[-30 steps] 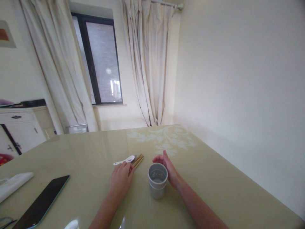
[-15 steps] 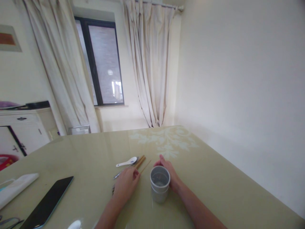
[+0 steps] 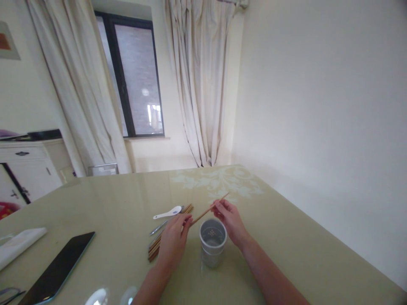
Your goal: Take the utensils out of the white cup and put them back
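Observation:
A thin wooden chopstick (image 3: 203, 214) slants up to the right above the grey cup. My left hand (image 3: 176, 233) is closed on its lower end, and my right hand (image 3: 228, 216) pinches it nearer the upper tip. Below and between my hands stands the grey cup (image 3: 213, 250), upright, with small holes in its bottom. A bundle of chopsticks (image 3: 154, 249) lies on the table, partly covered by my left hand. Beside the bundle are a white ceramic spoon (image 3: 168, 212) and a metal utensil (image 3: 158, 228), whose kind I cannot make out.
On the left of the table (image 3: 111, 203) lie a dark tablet or phone (image 3: 60, 267) and a white object (image 3: 22, 245). Shiny white rounded things (image 3: 97, 297) show at the bottom edge. A wall (image 3: 318, 127) runs along the right side.
My left hand has lifted one chopstick off the table. My right hand has left the cup's side, moved up, and now grips that chopstick too. The view has shifted slightly.

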Demonstrator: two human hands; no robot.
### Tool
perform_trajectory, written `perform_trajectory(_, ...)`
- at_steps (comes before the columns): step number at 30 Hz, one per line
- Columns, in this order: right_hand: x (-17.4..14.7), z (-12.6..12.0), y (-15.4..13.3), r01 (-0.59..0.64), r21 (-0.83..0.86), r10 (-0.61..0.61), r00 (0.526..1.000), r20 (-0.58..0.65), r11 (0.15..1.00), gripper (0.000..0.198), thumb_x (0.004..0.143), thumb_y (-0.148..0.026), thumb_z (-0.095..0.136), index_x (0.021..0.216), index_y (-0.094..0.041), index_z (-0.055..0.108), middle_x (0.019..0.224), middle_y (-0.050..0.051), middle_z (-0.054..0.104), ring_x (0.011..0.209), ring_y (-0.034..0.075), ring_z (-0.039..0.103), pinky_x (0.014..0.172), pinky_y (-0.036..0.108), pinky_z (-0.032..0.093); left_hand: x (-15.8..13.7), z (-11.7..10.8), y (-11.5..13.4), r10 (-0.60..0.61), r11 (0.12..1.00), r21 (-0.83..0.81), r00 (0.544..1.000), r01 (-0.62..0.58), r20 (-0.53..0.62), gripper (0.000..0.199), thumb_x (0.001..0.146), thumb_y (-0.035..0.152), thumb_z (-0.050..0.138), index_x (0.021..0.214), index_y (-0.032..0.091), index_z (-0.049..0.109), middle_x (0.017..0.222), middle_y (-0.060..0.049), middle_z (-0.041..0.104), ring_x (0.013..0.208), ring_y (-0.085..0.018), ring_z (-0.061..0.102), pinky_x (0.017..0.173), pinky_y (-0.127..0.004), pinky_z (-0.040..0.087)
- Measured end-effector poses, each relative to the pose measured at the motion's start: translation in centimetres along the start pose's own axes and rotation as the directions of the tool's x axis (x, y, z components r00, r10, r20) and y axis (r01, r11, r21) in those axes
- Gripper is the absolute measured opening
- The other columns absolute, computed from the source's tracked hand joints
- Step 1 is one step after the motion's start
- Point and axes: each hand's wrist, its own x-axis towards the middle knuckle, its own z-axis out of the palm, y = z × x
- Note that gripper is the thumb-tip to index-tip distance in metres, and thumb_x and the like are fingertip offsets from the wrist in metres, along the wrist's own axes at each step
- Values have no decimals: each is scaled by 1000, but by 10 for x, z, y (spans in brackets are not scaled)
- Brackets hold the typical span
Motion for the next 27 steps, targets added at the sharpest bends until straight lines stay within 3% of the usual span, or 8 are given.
perform_trajectory(3, 10, -21, -20, 168, 76, -154, 974, -164, 983, 43, 73, -61, 90, 91, -26, 74, 95, 2, 79, 90, 19, 71, 84, 31, 56, 5, -9, -10, -94, 984, 149, 996, 94, -3, 29, 104, 35, 45, 107, 24, 71, 107, -7, 79, 103, -26, 73, 94, -39, 55)
perform_trajectory(6, 13, -38, -41, 324, 160, -260, 909, -324, 932, 44, 68, -56, 95, 93, -26, 75, 90, 1, 77, 85, 18, 70, 82, 31, 57, 7, -15, -15, -161, 926, 358, 983, 121, 84, 24, 102, 29, 48, 100, 24, 72, 105, -8, 79, 105, -27, 72, 95, -39, 53)
perform_trajectory(8, 11, -40, -50, 372, 190, -290, 889, -355, 908, 45, 65, -53, 97, 94, -25, 77, 88, 1, 76, 81, 18, 69, 79, 31, 57, 6, -18, -15, -197, 883, 455, 971, 114, 139, 22, 99, 23, 51, 98, 23, 72, 109, -8, 78, 109, -28, 71, 97, -40, 52)
perform_trajectory(14, -5, -17, -47, 317, -5, -316, 943, -106, 948, 44, 73, -57, 93, 98, -22, 83, 76, 2, 71, 74, 18, 62, 72, 31, 52, 4, -18, -18, -286, 856, 493, 938, 158, 195, 22, 98, 22, 51, 101, 22, 73, 108, -8, 79, 107, -28, 73, 95, -38, 52)
perform_trajectory(17, -11, -6, -37, 270, -89, -270, 963, 6, 959, 43, 76, -59, 91, 97, -22, 84, 75, 3, 72, 73, 19, 61, 71, 33, 50, 4, -16, -21, -318, 861, 473, 924, 189, 210, 21, 98, 26, 53, 98, 22, 73, 102, -8, 79, 103, -28, 74, 90, -37, 52)
perform_trajectory(20, -14, -1, -29, 216, -121, -202, 973, 113, 969, 41, 81, -60, 86, 92, -21, 84, 75, 5, 74, 72, 20, 62, 72, 33, 50, 4, -14, -18, -278, 890, 431, 928, 151, 249, 19, 97, 26, 55, 95, 23, 73, 99, -6, 79, 101, -26, 74, 87, -34, 52)
perform_trajectory(23, -13, 0, -22, 169, -100, -158, 981, 110, 981, 46, 84, -65, 81, 88, -20, 84, 78, 6, 74, 72, 20, 64, 72, 34, 51, 3, -10, -8, -200, 915, 393, 947, 89, 252, 17, 96, 23, 56, 92, 23, 72, 99, -5, 79, 101, -24, 73, 90, -33, 50)
perform_trajectory(27, -10, -1, -7, 68, -115, -67, 998, 11, 991, 53, 78, -72, 81, 79, -19, 82, 72, 4, 70, 67, 19, 62, 67, 32, 50, 0, -3, 7, -196, 958, 253, 951, 134, 239, 22, 101, 29, 51, 97, 24, 71, 95, -3, 80, 91, -22, 75, 80, -31, 51)
